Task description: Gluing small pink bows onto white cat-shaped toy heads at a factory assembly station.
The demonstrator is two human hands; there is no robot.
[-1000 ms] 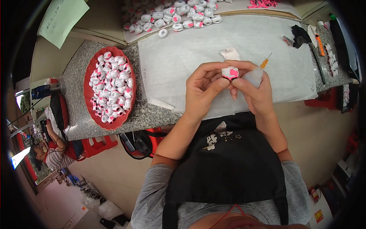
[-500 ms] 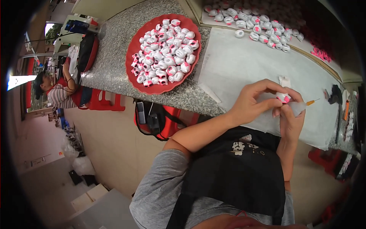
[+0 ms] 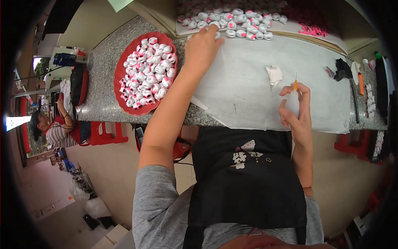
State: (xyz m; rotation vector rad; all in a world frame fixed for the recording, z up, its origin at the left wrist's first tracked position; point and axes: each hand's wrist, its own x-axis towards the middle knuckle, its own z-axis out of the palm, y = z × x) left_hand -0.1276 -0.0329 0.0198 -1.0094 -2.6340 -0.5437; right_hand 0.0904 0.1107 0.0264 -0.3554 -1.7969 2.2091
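My left hand (image 3: 202,50) reaches to the back of the worktop. Its thumb and fingertips close around a small white rounded plastic piece (image 3: 217,35) at the front of a group of like pieces. The fingers partly hide it. My right hand (image 3: 299,110) is raised over the sheet-covered work area, wrapped round a translucent squeeze bottle (image 3: 293,103). The bottle's orange needle tip (image 3: 295,85) points away from me. A crumpled white cloth (image 3: 274,74) lies on the pale sheet (image 3: 248,91), just beyond the right hand.
A red scalloped tray (image 3: 117,83) heaped with white-and-pink pieces stands on the granite counter at left. Rows of similar pieces (image 3: 248,25) and bright pink parts (image 3: 314,30) sit at the back. An orange-handled tool (image 3: 361,84) lies at right. A seated person (image 3: 58,133) is far left.
My hands have parted. The left hand has gone from the middle of the sheet to the back-left group of pieces. The right hand keeps the bottle, its needle turned from rightward to pointing away.
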